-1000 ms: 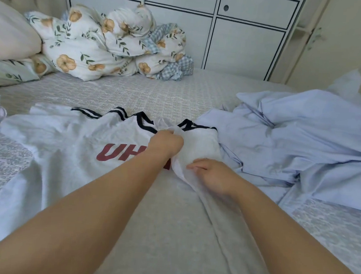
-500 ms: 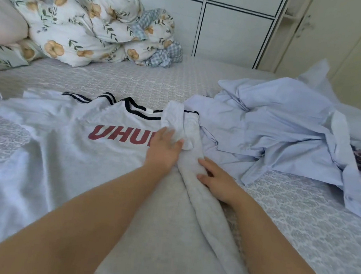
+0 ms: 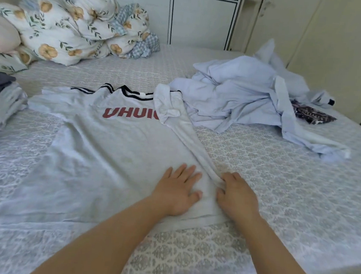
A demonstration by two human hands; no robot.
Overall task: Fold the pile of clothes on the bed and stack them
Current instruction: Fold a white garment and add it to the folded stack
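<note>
Head view: both hands, left hand (image 3: 176, 189) and right hand (image 3: 236, 195), press the T-shirt's (image 3: 100, 152) hem.

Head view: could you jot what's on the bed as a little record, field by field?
shirt: grey tee lies flat, right side folded in
left hand: flat on the tee
right hand: on the folded edge, fingers curled at the crease
unfolded pile: blue clothes right of the tee
folded stack: at left edge
bedding: floral quilt at the back

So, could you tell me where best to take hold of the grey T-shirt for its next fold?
Probably the unfolded left sleeve of the grey T-shirt, pinched at its outer edge from the left: it lies flat and spread, while the right side is already folded in.
</note>
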